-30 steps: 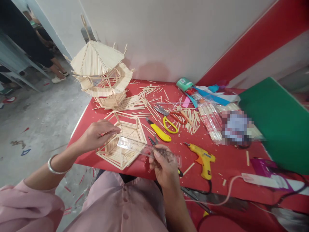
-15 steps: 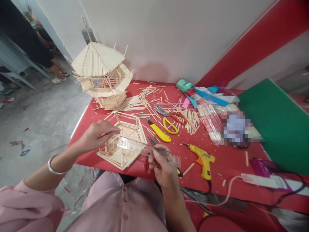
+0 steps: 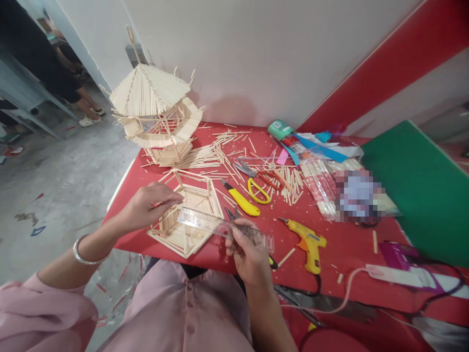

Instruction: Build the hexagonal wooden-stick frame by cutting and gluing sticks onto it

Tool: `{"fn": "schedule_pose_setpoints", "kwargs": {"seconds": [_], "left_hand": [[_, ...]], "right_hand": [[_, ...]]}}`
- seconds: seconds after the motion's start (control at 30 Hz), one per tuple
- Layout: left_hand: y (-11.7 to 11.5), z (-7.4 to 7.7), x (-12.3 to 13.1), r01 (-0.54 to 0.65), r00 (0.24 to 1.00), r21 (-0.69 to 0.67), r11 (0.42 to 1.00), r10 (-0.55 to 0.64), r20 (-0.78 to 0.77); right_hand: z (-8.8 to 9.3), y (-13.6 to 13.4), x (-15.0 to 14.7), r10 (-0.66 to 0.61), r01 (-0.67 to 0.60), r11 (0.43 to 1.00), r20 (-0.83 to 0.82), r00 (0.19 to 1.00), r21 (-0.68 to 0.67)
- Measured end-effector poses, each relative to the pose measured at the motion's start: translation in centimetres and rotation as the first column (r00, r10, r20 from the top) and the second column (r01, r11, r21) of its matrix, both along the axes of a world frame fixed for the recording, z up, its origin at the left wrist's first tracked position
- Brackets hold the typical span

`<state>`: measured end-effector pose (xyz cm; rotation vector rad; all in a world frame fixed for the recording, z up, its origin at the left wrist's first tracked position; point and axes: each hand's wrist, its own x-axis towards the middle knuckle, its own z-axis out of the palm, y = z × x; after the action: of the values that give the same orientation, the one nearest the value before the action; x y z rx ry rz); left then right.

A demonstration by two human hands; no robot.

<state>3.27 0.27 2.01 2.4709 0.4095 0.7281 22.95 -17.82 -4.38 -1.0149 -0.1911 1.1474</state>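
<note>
A clear ruler is gripped near its right half by my right hand, thumb on top and fingers curled beneath. The ruler slants over a hexagonal stick frame, made of thin wooden sticks with a stepped inner wall, at the table's near edge. My left hand hovers at the frame's upper left side, its fingers pressed together and tips just above the ruler's left end. Whatever those fingertips hold, if anything, is hidden. Behind the frame stands a stick-built pavilion with a layered, pointed roof.
Right of the frame lie a yellow utility knife, scissors and a yellow glue gun with its cord. Loose sticks are strewn across the red table. Packaged sticks and a green board are farther right.
</note>
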Motion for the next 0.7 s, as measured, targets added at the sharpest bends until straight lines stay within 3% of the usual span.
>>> {"fn": "schedule_pose_setpoints", "kwargs": {"seconds": [0.7], "left_hand": [[-0.32,-0.04,0.02,-0.033,0.999,-0.007,0.999,0.033,-0.014]], "right_hand": [[0.26,0.27,-0.01,-0.003,0.003,1.0,0.008,1.0,-0.012]]}}
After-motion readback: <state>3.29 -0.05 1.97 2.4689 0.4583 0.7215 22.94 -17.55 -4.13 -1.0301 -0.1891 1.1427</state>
